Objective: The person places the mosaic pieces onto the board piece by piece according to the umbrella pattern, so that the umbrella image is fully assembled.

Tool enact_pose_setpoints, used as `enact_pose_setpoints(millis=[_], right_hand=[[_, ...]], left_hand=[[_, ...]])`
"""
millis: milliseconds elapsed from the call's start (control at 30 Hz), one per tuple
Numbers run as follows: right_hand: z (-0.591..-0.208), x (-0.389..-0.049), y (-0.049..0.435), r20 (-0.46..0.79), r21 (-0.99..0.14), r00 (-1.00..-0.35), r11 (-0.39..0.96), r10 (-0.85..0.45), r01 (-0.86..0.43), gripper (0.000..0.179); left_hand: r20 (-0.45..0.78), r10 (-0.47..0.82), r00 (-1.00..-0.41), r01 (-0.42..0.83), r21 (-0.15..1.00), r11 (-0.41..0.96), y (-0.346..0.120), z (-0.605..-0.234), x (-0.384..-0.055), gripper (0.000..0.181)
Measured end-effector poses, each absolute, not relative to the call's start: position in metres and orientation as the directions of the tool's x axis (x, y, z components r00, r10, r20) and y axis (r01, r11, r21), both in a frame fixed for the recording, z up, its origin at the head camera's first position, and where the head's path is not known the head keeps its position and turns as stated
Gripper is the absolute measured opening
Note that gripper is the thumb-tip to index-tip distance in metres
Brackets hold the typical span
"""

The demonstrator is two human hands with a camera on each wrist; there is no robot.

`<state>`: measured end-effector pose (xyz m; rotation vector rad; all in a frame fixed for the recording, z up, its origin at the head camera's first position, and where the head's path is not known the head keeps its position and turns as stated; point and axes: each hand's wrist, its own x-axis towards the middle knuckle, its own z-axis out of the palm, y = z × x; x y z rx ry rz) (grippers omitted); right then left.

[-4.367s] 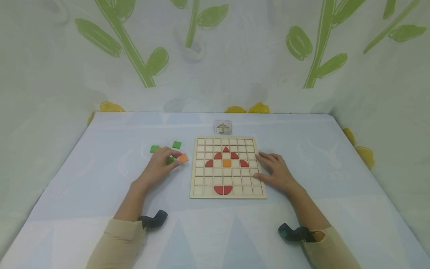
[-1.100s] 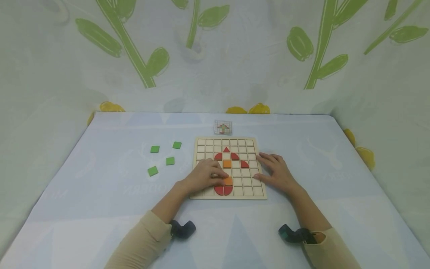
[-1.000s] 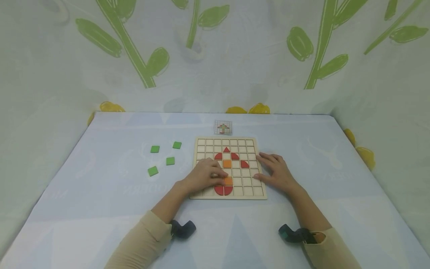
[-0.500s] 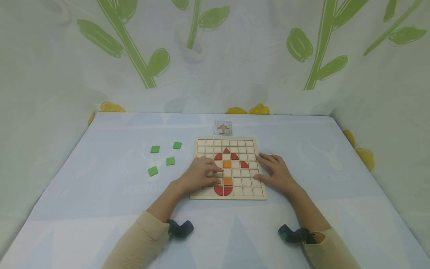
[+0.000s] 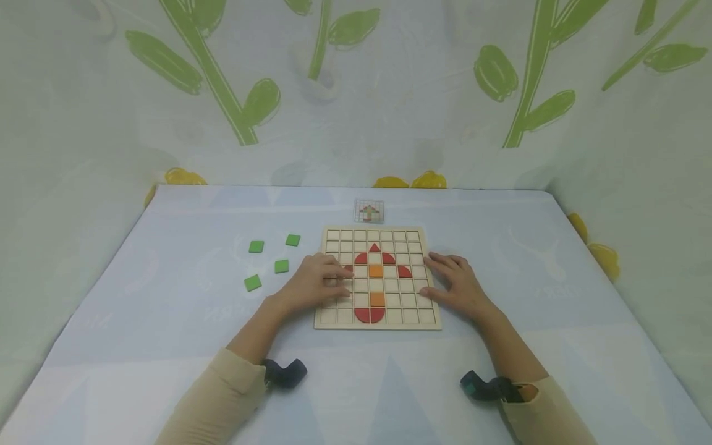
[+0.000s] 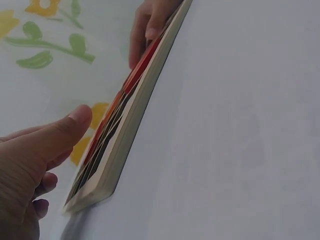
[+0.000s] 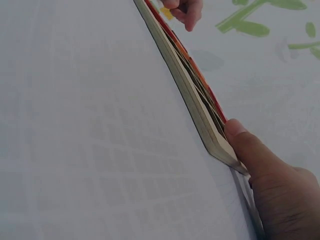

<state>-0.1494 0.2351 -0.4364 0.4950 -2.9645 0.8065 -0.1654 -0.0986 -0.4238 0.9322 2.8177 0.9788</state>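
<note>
In the head view a wooden grid board [image 5: 411, 316] lies mid-table. My left hand [image 5: 308, 281] hovers over its left side, thumb and fingers apart with nothing between them, partly covering a red quarter-circle tile. My right hand [image 5: 463, 287] rests at the board's right edge, fingers spread and thumb [image 7: 237, 131] on the rim. In the grid sit an upper orange square tile [image 5: 376, 271], a lower orange square tile [image 5: 377, 300], a red triangle tile [image 5: 375, 248] and several red quarter-circle tiles, two of them side by side at the bottom [image 5: 362, 316].
Several green square tiles [image 5: 281, 266] lie loose on the table left of the board. Behind the board is a small pattern card [image 5: 369, 211]. Each wrist wears a black camera mount [image 5: 286, 374]. Walls printed with plants enclose the table's back and sides.
My left hand brought an orange square tile from the table into the grid's lower middle, let go of it, and drew back left. My right hand has stayed at the board's edge.
</note>
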Motion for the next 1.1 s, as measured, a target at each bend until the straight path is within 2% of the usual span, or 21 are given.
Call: enact_pose_setpoints(millis=[767, 1100], right_hand=[[-0.434, -0.149, 0.235, 0.085, -0.506, -0.955, 0.813, -0.284, -0.287, 0.07], [-0.435, -0.148, 0.235, 0.11, -0.507, -0.952, 0.808, -0.286, -0.302, 0.07]], left_hand=[[0.264, 0.463, -0.846, 0.526, 0.552, 0.647, -0.145, -0.421, -0.166, 0.036], [0.202, 0.392, -0.898, 0.43, 0.591, 0.683, -0.175, -0.42, -0.162, 0.038]])
